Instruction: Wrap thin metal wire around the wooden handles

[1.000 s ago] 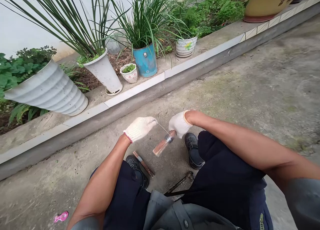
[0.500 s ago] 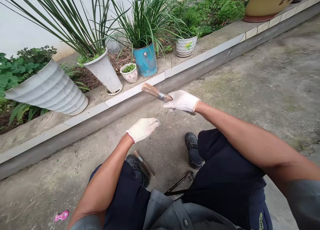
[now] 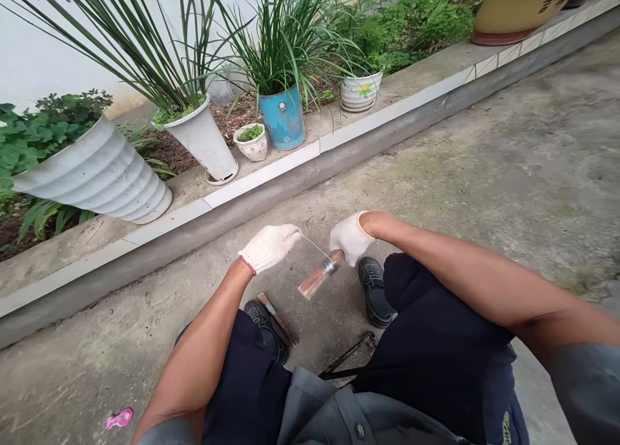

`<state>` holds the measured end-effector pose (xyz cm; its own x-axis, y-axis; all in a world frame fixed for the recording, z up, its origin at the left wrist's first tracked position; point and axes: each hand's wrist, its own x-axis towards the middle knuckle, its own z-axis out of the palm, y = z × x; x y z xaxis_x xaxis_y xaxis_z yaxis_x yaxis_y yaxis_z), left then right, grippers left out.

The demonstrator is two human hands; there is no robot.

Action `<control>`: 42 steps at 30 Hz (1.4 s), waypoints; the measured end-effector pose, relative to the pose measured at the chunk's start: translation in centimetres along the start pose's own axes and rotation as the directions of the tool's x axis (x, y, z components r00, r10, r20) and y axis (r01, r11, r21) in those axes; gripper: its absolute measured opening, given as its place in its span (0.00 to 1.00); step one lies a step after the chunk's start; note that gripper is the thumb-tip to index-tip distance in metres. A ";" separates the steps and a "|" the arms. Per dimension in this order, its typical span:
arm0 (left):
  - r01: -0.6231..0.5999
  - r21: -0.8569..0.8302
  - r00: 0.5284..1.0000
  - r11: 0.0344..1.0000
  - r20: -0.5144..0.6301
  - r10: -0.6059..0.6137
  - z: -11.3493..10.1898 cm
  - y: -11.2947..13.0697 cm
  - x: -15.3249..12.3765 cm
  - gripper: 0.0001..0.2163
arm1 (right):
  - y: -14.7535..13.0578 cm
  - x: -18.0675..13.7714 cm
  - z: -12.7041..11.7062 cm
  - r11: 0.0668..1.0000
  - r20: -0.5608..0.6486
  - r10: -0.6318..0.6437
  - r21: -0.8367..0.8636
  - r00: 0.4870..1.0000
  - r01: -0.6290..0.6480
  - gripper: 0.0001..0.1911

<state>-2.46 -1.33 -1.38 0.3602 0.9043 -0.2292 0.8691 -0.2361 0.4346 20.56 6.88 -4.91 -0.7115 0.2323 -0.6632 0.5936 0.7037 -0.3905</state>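
Observation:
My left hand, in a white knit glove, pinches the free end of a thin wire. That wire runs taut to a silvery coil wound around a short wooden stick. My right hand, gloved too, is closed on the stick's upper end, beside the coil. The stick tilts down to the left and is slightly blurred. On the ground by my left shoe lies another wooden piece with a pale patch near one end. A dark, thin tool lies between my feet, partly hidden by my clothing.
A low tiled curb crosses ahead. On it stand a ribbed white pot, a tall white pot, a small pot, a blue bucket and a yellow pot. A pink object lies on the concrete at lower left.
My right hand has moved down and swung the stick from pointing up-left to down-left. My left hand has shifted slightly left, still pinching the wire, which now stretches down to the right.

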 end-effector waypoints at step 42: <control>-0.029 -0.057 0.995 0.998 0.097 0.034 1.1 0.5 0.1 0.21 | -0.1 -3.7 -3.8 0.924 -0.569 0.321 0.365 0.757 -0.117 0.19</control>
<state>-1.58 -1.70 -2.12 0.4208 0.8569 -0.2977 0.8377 -0.2411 0.4901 21.72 8.54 0.02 -0.5622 0.7836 -0.2642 0.7688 0.3775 -0.5162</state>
